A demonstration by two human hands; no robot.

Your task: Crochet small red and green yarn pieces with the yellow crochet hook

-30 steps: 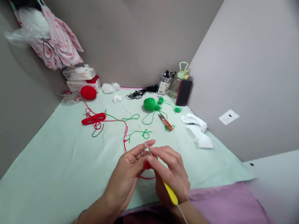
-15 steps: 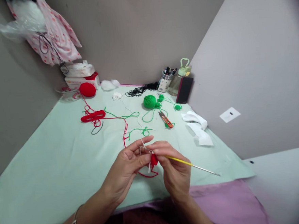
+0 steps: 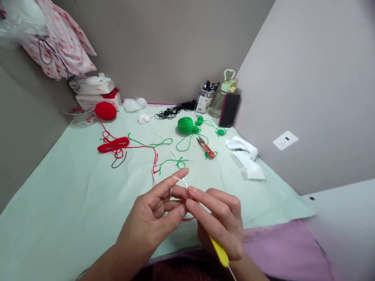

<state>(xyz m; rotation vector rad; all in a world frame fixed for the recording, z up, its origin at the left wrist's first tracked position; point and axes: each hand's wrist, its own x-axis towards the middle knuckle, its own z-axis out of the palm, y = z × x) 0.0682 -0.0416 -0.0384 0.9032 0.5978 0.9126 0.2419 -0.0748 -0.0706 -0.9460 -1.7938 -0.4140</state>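
Observation:
My left hand (image 3: 157, 215) has its index finger stretched out with white yarn (image 3: 176, 177) looped over it. The thumb and other fingers are bent together, and whatever they pinch is mostly hidden. In my right hand (image 3: 220, 213) is a crochet hook, its yellow handle (image 3: 218, 250) slanting down towards me. The thin metal tip (image 3: 184, 182) points up at the white yarn near the left fingertip. A bit of red yarn (image 3: 189, 218) shows below the fingertips; the small red crocheted piece cannot be made out behind my hands.
Beyond my hands lie green yarn strands (image 3: 181, 162), orange thread snips (image 3: 206, 148), a green yarn ball (image 3: 185, 125) and a red yarn skein (image 3: 113, 144). A red ball (image 3: 105, 110) sits back left. White paper strips (image 3: 247, 155), a phone (image 3: 230, 110) and a bottle (image 3: 216, 106) stand or lie right.
My right hand has turned, so the hook's handle swings from pointing right to pointing down towards me, and its tip now points up. The red piece has gone out of sight.

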